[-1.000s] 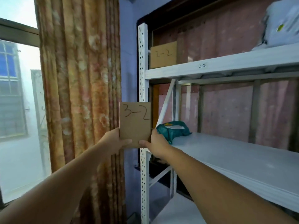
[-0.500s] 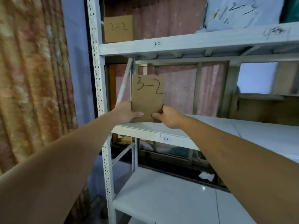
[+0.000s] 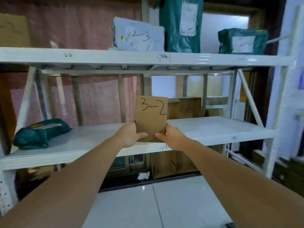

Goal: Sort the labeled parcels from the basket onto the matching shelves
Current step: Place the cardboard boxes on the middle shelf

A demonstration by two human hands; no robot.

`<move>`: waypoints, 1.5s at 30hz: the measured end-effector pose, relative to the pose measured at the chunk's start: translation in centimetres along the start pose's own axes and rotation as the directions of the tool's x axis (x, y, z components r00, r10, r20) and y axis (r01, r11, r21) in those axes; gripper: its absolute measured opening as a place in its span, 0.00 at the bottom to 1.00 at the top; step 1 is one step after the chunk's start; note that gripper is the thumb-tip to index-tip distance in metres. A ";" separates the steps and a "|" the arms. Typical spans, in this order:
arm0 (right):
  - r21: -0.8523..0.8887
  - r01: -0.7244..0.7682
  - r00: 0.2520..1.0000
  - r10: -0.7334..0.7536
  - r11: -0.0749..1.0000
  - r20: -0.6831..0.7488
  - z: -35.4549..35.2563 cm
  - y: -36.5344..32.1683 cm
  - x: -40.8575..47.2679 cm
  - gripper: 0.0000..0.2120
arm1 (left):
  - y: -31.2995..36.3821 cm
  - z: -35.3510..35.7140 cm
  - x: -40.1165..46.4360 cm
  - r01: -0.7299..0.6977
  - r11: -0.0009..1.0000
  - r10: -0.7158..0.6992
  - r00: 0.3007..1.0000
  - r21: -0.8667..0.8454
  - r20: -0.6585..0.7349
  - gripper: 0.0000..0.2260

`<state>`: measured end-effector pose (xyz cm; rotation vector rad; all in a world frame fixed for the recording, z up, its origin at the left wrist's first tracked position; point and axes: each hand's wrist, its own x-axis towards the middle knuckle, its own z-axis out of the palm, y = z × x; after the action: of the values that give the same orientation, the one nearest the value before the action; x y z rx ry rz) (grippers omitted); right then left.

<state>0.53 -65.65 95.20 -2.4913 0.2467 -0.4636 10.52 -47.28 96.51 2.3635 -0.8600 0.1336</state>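
A brown cardboard parcel [image 3: 152, 116] marked "3-2" stands upright in front of me, just over the front edge of the middle white shelf [image 3: 213, 132]. My left hand [image 3: 131, 135] grips its lower left corner, thumb across the front. Its lower right corner is held by my right hand [image 3: 171, 137] in the same way. The parcel sits near a small mark on the shelf's front edge at the seam between two shelf sections. The basket is not in view.
A green bagged parcel [image 3: 39, 133] lies at the left of the middle shelf. The upper shelf [image 3: 115, 56], marked "2-2", carries a grey parcel [image 3: 139, 37] marked "2-3" and two green parcels [image 3: 181, 23]. A lower shelf [image 3: 148, 203] is below my arms.
My view and both hands have swung right along the rack, carrying the 3-2 parcel from beside the curtain and left post to the middle of the shelf.
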 end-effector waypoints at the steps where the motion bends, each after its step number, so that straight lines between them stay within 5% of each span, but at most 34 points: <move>1: 0.001 -0.017 1.000 0.017 1.000 -0.006 -0.5 0.8 -0.4 0.25 | 0.7 0.7 0.1 -0.009 1.000 0.009 1.000 0.002 0.000 0.25; 15: -0.028 0.067 0.995 -0.065 0.997 0.077 1.1 1.8 0.4 0.27 | -0.2 2.4 -2.7 0.100 0.991 -0.107 0.991 -0.088 -0.081 0.26; 28: -0.009 0.183 0.979 -0.182 0.983 0.088 10.4 -6.9 4.9 0.25 | -9.3 -3.0 -4.6 0.278 0.959 -0.283 0.929 -0.055 -0.238 0.25; 45: 0.026 0.029 0.998 -0.031 0.999 0.063 19.6 -9.1 13.4 0.24 | -20.3 -2.3 2.9 0.349 0.933 -0.360 0.905 -0.092 -0.227 0.26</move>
<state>21.00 -51.90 89.11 -2.4835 0.1773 -0.3973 25.46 -35.35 88.78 2.3528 -0.3054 0.2401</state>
